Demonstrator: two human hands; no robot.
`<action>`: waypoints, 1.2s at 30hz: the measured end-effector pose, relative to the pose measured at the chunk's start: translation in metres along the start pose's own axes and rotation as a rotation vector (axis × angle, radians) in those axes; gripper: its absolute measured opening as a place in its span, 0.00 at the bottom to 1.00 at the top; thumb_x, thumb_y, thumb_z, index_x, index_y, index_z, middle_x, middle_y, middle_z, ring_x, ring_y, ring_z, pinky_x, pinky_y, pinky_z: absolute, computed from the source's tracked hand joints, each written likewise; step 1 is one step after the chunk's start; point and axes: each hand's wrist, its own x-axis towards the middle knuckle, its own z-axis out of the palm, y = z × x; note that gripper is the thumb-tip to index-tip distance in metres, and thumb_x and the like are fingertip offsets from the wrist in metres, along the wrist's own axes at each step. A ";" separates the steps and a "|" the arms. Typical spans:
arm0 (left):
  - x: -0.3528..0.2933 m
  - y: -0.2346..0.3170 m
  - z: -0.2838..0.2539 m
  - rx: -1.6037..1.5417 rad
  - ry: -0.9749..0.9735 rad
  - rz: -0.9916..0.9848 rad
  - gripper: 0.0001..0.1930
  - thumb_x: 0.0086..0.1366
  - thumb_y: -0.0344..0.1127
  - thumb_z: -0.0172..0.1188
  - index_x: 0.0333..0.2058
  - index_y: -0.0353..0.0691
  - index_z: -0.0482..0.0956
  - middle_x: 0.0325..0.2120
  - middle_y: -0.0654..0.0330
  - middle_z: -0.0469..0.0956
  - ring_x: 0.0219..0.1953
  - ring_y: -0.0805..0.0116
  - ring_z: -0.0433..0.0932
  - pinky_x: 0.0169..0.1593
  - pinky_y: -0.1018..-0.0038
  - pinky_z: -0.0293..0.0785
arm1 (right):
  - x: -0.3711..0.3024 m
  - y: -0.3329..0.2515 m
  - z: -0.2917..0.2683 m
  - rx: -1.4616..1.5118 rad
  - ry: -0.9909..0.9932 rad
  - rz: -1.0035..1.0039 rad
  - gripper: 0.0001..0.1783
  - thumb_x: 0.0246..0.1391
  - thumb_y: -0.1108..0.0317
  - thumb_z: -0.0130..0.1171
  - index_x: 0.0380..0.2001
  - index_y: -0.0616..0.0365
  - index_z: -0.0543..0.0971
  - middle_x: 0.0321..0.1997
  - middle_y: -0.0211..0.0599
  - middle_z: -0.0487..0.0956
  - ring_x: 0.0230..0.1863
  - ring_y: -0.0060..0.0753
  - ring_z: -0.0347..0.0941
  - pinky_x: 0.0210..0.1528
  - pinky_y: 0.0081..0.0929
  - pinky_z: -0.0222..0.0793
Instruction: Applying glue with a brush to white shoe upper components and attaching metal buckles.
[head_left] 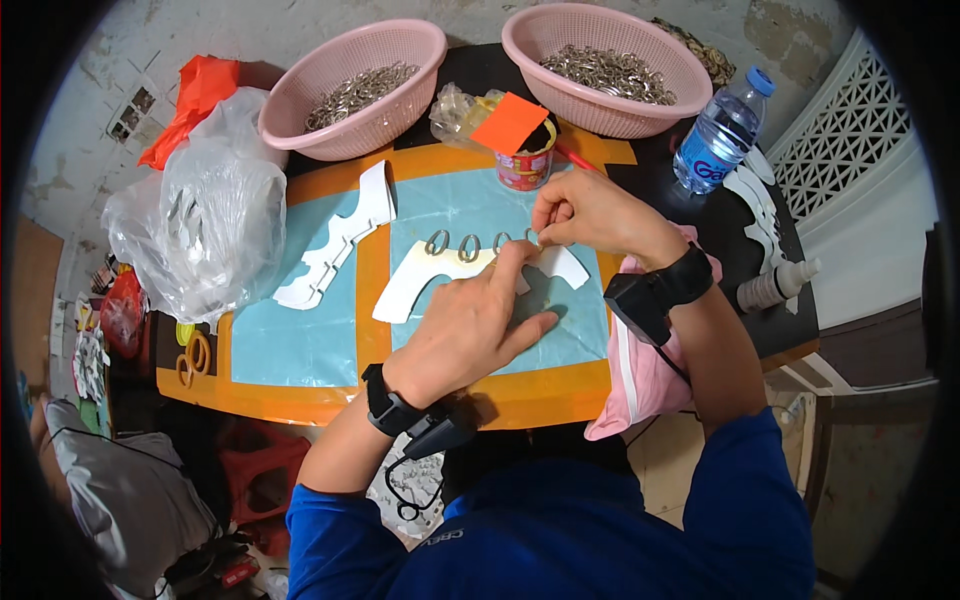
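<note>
A white arched card piece point(425, 275) lies on the light-blue mat point(300, 340), with metal rings point(452, 243) standing along its top edge. My left hand point(470, 325) presses flat on the card's middle, index finger pointing up at the rings. My right hand point(590, 215) pinches a small metal ring point(532, 236) at the card's right end, fingertips closed on it.
Two pink baskets point(350, 85) point(610, 70) of metal rings stand at the back. Between them sits a small can point(524, 160) with an orange card. A water bottle point(718, 130), glue bottle point(775, 285), more white card pieces point(335, 250) and a plastic bag point(215, 215) surround the mat.
</note>
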 end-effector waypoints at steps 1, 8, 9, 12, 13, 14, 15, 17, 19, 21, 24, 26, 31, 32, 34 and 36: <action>0.000 0.000 0.000 0.007 -0.008 -0.005 0.29 0.64 0.43 0.67 0.56 0.38 0.63 0.39 0.44 0.81 0.30 0.46 0.82 0.35 0.59 0.77 | 0.000 -0.001 0.000 -0.005 -0.003 0.004 0.07 0.48 0.77 0.68 0.31 0.67 0.81 0.33 0.31 0.79 0.32 0.16 0.74 0.36 0.18 0.71; 0.005 -0.001 0.003 -0.028 0.063 0.006 0.28 0.65 0.41 0.67 0.55 0.36 0.63 0.36 0.43 0.81 0.30 0.46 0.81 0.35 0.59 0.77 | -0.001 0.004 0.003 -0.023 0.086 -0.087 0.06 0.46 0.75 0.65 0.27 0.67 0.83 0.25 0.39 0.83 0.29 0.25 0.78 0.35 0.27 0.74; 0.005 -0.001 0.003 -0.034 0.059 -0.007 0.28 0.65 0.41 0.67 0.55 0.36 0.63 0.36 0.43 0.81 0.30 0.46 0.82 0.35 0.59 0.77 | -0.001 0.004 0.004 -0.045 0.096 -0.103 0.06 0.46 0.74 0.64 0.27 0.68 0.83 0.25 0.39 0.83 0.29 0.25 0.78 0.35 0.27 0.74; 0.006 -0.001 0.003 -0.055 0.050 -0.037 0.27 0.65 0.41 0.66 0.55 0.36 0.63 0.37 0.43 0.81 0.30 0.47 0.81 0.35 0.60 0.76 | 0.000 0.004 0.002 -0.050 0.092 -0.068 0.07 0.47 0.73 0.62 0.27 0.68 0.83 0.25 0.40 0.83 0.29 0.26 0.78 0.35 0.27 0.74; 0.007 -0.002 0.003 -0.064 0.050 -0.041 0.27 0.65 0.41 0.66 0.55 0.36 0.63 0.37 0.43 0.81 0.29 0.48 0.81 0.35 0.60 0.76 | -0.001 0.004 0.001 -0.042 0.085 -0.043 0.08 0.47 0.72 0.62 0.27 0.68 0.83 0.25 0.41 0.83 0.29 0.26 0.78 0.35 0.27 0.74; 0.007 -0.002 0.004 -0.075 0.051 -0.043 0.27 0.65 0.41 0.66 0.55 0.36 0.63 0.37 0.43 0.81 0.28 0.50 0.80 0.35 0.61 0.76 | -0.001 0.004 0.001 -0.043 0.089 -0.055 0.08 0.47 0.72 0.62 0.27 0.68 0.83 0.26 0.41 0.83 0.29 0.27 0.78 0.35 0.27 0.74; 0.007 -0.002 0.003 -0.078 0.047 -0.053 0.27 0.65 0.41 0.66 0.55 0.37 0.63 0.38 0.44 0.81 0.27 0.52 0.80 0.34 0.62 0.75 | -0.001 0.004 0.002 -0.043 0.093 -0.067 0.08 0.47 0.72 0.63 0.28 0.68 0.83 0.26 0.41 0.83 0.29 0.27 0.78 0.35 0.27 0.74; 0.008 -0.001 0.002 -0.083 0.039 -0.074 0.26 0.66 0.41 0.66 0.55 0.37 0.63 0.39 0.46 0.81 0.24 0.57 0.78 0.34 0.65 0.75 | -0.001 0.004 0.002 -0.034 0.093 -0.075 0.09 0.46 0.72 0.63 0.28 0.69 0.83 0.26 0.41 0.83 0.30 0.28 0.79 0.36 0.27 0.74; 0.009 -0.007 0.005 -0.134 0.069 -0.051 0.26 0.66 0.40 0.65 0.55 0.37 0.63 0.40 0.50 0.81 0.23 0.63 0.76 0.32 0.67 0.73 | -0.002 0.005 0.002 -0.015 0.085 -0.069 0.09 0.45 0.72 0.64 0.28 0.69 0.83 0.26 0.41 0.83 0.30 0.29 0.79 0.36 0.28 0.74; 0.009 -0.009 0.005 -0.176 0.076 -0.057 0.25 0.66 0.39 0.65 0.54 0.37 0.63 0.41 0.52 0.81 0.22 0.68 0.74 0.31 0.69 0.72 | -0.001 0.002 0.002 -0.044 0.075 -0.073 0.09 0.44 0.72 0.65 0.28 0.68 0.83 0.28 0.42 0.83 0.31 0.30 0.79 0.37 0.28 0.74; 0.011 -0.009 0.000 -0.212 0.049 -0.098 0.24 0.66 0.37 0.64 0.54 0.37 0.63 0.43 0.54 0.80 0.21 0.72 0.72 0.30 0.70 0.70 | 0.000 0.003 0.002 -0.081 0.047 -0.086 0.10 0.44 0.73 0.66 0.31 0.66 0.80 0.32 0.35 0.79 0.30 0.23 0.74 0.34 0.25 0.71; 0.012 -0.008 -0.001 -0.216 0.036 -0.125 0.23 0.66 0.36 0.64 0.53 0.37 0.63 0.43 0.55 0.80 0.21 0.72 0.71 0.30 0.71 0.69 | 0.000 0.004 0.003 -0.095 0.073 -0.107 0.11 0.44 0.74 0.66 0.32 0.64 0.77 0.32 0.31 0.77 0.30 0.19 0.71 0.33 0.23 0.69; 0.010 -0.012 0.003 -0.241 0.087 -0.072 0.23 0.66 0.39 0.64 0.53 0.38 0.64 0.32 0.55 0.78 0.20 0.71 0.71 0.29 0.70 0.69 | 0.000 -0.006 0.004 0.033 0.046 -0.075 0.12 0.44 0.79 0.65 0.32 0.64 0.73 0.26 0.34 0.76 0.29 0.27 0.74 0.34 0.27 0.72; 0.011 -0.007 -0.002 -0.232 0.060 -0.101 0.23 0.66 0.40 0.64 0.53 0.38 0.64 0.29 0.55 0.77 0.20 0.70 0.71 0.29 0.70 0.68 | 0.000 -0.006 0.005 0.017 0.055 -0.083 0.11 0.44 0.81 0.63 0.32 0.64 0.74 0.27 0.33 0.77 0.30 0.25 0.74 0.34 0.25 0.72; 0.012 -0.009 0.000 -0.247 0.077 -0.075 0.24 0.66 0.42 0.65 0.52 0.39 0.64 0.23 0.55 0.74 0.21 0.67 0.72 0.28 0.68 0.68 | 0.000 -0.004 0.005 0.014 0.071 -0.094 0.11 0.44 0.81 0.63 0.32 0.63 0.74 0.27 0.33 0.77 0.30 0.24 0.74 0.34 0.25 0.72; 0.012 -0.011 0.000 -0.249 0.074 -0.080 0.24 0.66 0.42 0.64 0.52 0.39 0.64 0.23 0.55 0.74 0.21 0.65 0.72 0.28 0.67 0.68 | 0.001 -0.002 0.005 0.012 0.076 -0.107 0.10 0.45 0.82 0.62 0.33 0.63 0.74 0.27 0.33 0.77 0.30 0.23 0.74 0.34 0.24 0.72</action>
